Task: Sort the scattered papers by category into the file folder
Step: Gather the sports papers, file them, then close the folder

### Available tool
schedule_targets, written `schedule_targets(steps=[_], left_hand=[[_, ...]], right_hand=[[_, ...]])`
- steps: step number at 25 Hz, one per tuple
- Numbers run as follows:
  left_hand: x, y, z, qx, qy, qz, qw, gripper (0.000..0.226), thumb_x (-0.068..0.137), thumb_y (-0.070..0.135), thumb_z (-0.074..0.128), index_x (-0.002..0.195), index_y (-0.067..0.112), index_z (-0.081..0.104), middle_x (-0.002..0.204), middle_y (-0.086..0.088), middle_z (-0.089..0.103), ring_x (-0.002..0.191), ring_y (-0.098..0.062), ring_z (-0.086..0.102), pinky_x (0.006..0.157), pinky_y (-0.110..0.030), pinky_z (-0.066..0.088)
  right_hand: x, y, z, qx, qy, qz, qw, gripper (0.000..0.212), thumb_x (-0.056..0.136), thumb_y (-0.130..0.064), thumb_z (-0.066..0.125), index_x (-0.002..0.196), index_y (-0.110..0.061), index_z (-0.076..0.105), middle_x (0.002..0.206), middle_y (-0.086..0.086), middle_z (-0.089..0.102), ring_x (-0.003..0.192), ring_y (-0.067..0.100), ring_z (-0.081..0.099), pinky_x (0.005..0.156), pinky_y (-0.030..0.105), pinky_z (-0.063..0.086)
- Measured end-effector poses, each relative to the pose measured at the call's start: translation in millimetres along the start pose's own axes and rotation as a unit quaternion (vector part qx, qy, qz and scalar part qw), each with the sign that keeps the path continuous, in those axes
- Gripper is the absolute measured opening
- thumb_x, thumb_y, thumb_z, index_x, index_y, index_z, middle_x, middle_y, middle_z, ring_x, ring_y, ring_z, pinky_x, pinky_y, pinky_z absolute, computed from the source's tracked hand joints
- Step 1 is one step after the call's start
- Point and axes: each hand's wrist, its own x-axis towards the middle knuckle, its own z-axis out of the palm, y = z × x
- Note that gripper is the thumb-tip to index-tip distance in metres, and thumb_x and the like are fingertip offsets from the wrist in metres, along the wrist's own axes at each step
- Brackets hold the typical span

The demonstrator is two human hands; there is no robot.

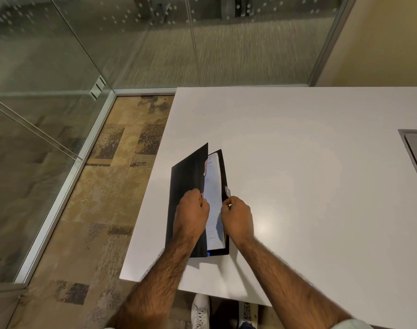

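Your left hand (192, 211) grips the black folder (185, 176) by its cover; your right hand (238, 217) pinches its right edge.

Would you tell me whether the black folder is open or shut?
Partly open: the folder has one cover lifted, papers showing inside.
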Motion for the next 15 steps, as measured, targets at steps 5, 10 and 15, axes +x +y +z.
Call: schedule_targets(steps=[5, 10, 15], left_hand=[[-2, 6, 1, 0.019, 0.006, 0.008, 1.000, 0.020, 0.101, 0.030, 0.060, 0.090, 0.018, 0.050, 0.102, -0.007, 0.065, 0.083, -0.019, 0.067, 0.077, -0.032, 0.062], [0, 11, 3, 0.037, 0.009, 0.007, 0.999, 0.016, 0.101, 0.029, 0.059, 0.094, 0.016, 0.052, 0.107, -0.008, 0.067, 0.083, -0.014, 0.062, 0.075, -0.025, 0.055], [3, 17, 6, 0.074, 0.010, 0.001, 0.997, 0.020, 0.102, 0.031, 0.057, 0.106, 0.012, 0.057, 0.110, -0.007, 0.064, 0.087, -0.014, 0.057, 0.087, -0.027, 0.056]], right_hand=[[5, 7, 6, -0.061, -0.016, -0.004, 0.998, 0.021, 0.102, -0.025, 0.052, 0.096, -0.010, 0.065, 0.100, 0.007, 0.072, 0.079, 0.015, 0.060, 0.068, 0.028, 0.047], [9, 2, 11, -0.071, -0.016, 0.000, 0.997, 0.012, 0.101, -0.019, 0.054, 0.103, -0.011, 0.063, 0.107, 0.006, 0.070, 0.085, 0.017, 0.060, 0.074, 0.029, 0.049], [12, 5, 16, -0.075, -0.046, -0.016, 0.996, 0.012, 0.101, -0.019, 0.054, 0.104, -0.012, 0.063, 0.108, 0.007, 0.070, 0.091, 0.020, 0.065, 0.085, 0.034, 0.056]])
